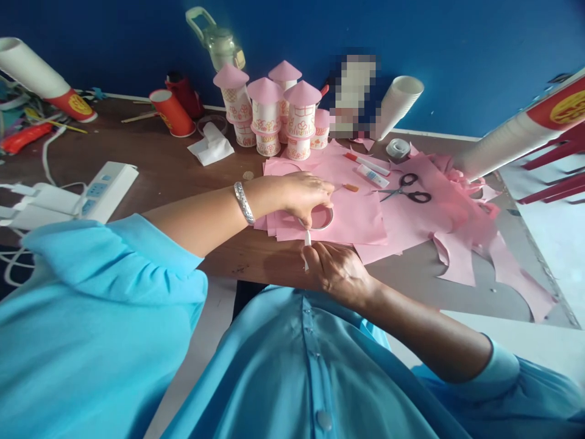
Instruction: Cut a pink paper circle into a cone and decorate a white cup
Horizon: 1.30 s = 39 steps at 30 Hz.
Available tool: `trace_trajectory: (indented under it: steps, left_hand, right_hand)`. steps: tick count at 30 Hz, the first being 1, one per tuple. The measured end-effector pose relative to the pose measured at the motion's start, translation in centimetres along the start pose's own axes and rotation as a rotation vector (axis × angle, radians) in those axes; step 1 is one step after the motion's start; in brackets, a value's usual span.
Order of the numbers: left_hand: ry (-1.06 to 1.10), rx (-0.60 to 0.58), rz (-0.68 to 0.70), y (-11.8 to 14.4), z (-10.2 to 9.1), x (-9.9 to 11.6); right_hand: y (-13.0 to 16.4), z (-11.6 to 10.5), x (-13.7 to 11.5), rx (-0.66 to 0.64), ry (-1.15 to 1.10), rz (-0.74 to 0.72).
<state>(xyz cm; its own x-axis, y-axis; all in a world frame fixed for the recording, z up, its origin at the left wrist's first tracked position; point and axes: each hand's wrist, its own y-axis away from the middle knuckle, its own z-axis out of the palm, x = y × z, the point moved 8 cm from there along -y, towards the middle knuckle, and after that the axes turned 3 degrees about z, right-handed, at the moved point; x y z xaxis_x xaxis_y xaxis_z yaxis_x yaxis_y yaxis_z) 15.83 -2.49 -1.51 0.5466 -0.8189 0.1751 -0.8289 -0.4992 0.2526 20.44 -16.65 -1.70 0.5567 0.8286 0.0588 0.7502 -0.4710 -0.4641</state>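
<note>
My left hand (305, 194) rests on a roll of tape (322, 217) that lies on a stack of pink paper sheets (361, 210), its fingers closed around the roll's edge. My right hand (337, 269) sits just below it at the table's near edge and pinches the free end of a white tape strip (308, 239) that runs up to the roll. A silver bracelet (244, 203) circles my left wrist. Both arms wear light blue sleeves.
Black scissors (406, 189), two glue sticks (371, 171) and a second tape roll (397, 148) lie on the pink paper. A castle of pink-roofed paper cups (274, 110) stands behind. Red cups (172, 113), stacked white cups (397, 103), a power strip (103, 192) and pink scraps (479, 244) surround them.
</note>
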Motion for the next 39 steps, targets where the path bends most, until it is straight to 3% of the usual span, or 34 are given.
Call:
trace_trajectory:
  steps: [12, 19, 24, 28, 32, 39]
  left_hand:
    - [-0.058, -0.044, -0.040, 0.2, 0.1, 0.1]
    - [-0.008, -0.013, -0.029, 0.4, 0.2, -0.2]
    - [-0.014, -0.007, -0.028, 0.4, 0.5, -0.6]
    - [-0.022, -0.008, -0.018, 0.3, 0.7, -0.6]
    - [-0.028, -0.021, -0.023, 0.5, 0.6, -0.4]
    - [0.097, -0.076, -0.035, 1.2, 0.4, 0.2]
  right_hand:
    - [2.2, -1.4, 1.7, 0.049, -0.024, -0.081]
    - [2.7, -1.9, 2.8, 0.063, -0.004, -0.068]
    - [3.9, -5.0, 5.4, 0.200, -0.073, -0.044]
    - [4.7, -7.7, 8.5, 0.301, -0.121, 0.085]
    - [4.7, -8.5, 10.9, 0.376, -0.167, 0.214]
    - [5.3, -4.5, 15.0, 0.418, -0.396, 0.479]
